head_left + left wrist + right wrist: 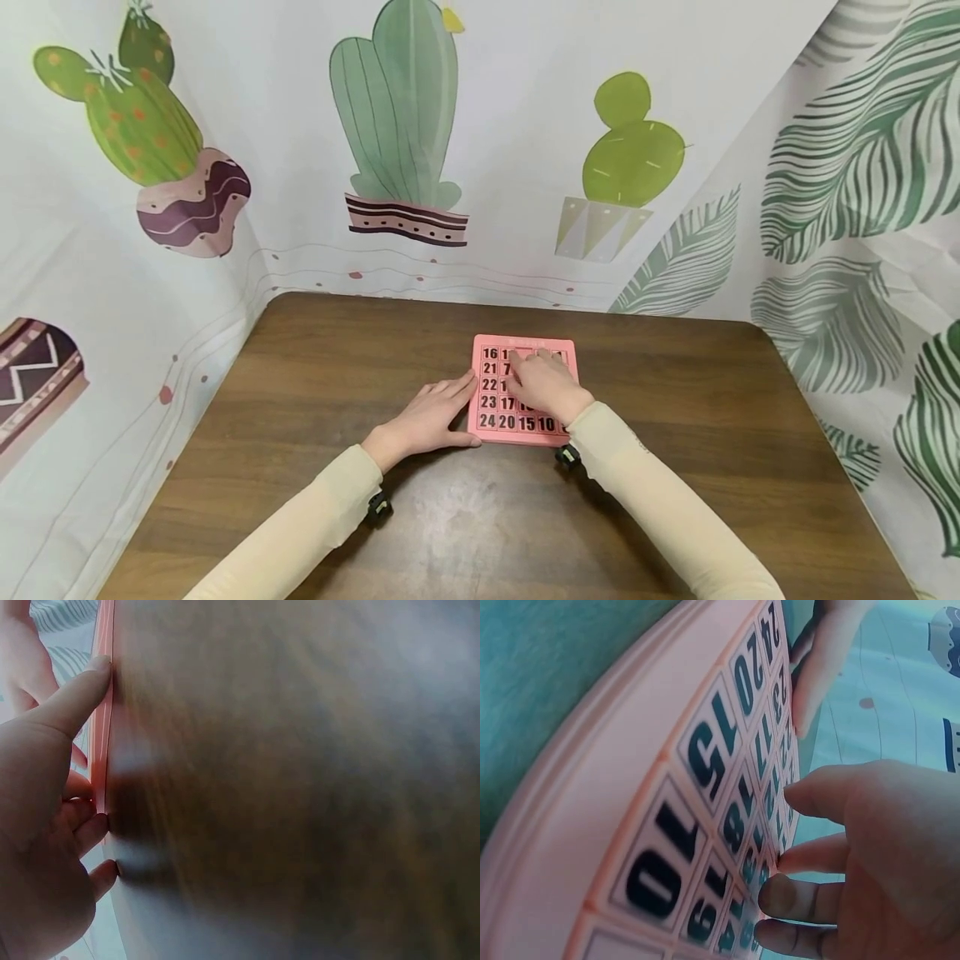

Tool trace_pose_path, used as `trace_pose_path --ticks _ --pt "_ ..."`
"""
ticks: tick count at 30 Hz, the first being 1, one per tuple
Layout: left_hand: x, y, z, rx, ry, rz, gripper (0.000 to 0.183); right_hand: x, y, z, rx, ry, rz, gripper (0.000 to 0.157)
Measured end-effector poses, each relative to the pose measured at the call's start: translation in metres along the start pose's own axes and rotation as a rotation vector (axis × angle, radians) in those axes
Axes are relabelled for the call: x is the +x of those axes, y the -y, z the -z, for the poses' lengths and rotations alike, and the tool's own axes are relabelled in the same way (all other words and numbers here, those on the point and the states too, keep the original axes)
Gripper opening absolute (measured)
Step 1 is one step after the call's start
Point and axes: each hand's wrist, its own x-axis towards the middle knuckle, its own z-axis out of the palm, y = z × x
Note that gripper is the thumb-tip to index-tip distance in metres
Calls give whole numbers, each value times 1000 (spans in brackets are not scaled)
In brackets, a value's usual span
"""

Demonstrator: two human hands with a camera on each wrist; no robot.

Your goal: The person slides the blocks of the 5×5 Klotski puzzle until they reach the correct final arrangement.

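A pink number slide puzzle (519, 438) with black-numbered square tiles lies flat on the table. My left hand (429, 419) rests along its left side, fingers fairly straight. In the left wrist view, that hand's thumb (86, 686) touches the puzzle's pink edge (100, 761). Over the upper part of the board is my right hand (547, 387), its fingertips down on the tiles and hiding several numbers. The right wrist view shows the tile marked 15 (712, 746) close up, with the right fingers (802, 900) slightly bent and reaching the tile surface.
The brown wooden table (300, 367) has rounded far corners. Behind and beside it hangs a white cloth (517, 158) printed with cacti and leaves. A small dark device is strapped at each wrist, below the cream sleeves (645, 492).
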Motion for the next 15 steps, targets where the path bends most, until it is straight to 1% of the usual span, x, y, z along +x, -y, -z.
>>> trace_pose_path --ticks 4,10,13,15 --pt "-1 -1 -1 -6 9 5 103 -6 -8 4 29 4 -14 57" --pt "-2 -4 5 -15 1 8 101 -15 -24 7 -8 -41 -22 48" --pt "-2 -6 6 -7 2 7 102 -19 -31 7 -13 -50 -37 49" --pt "-2 -6 5 -3 -2 2 101 -21 -35 6 -14 -41 -53 54"
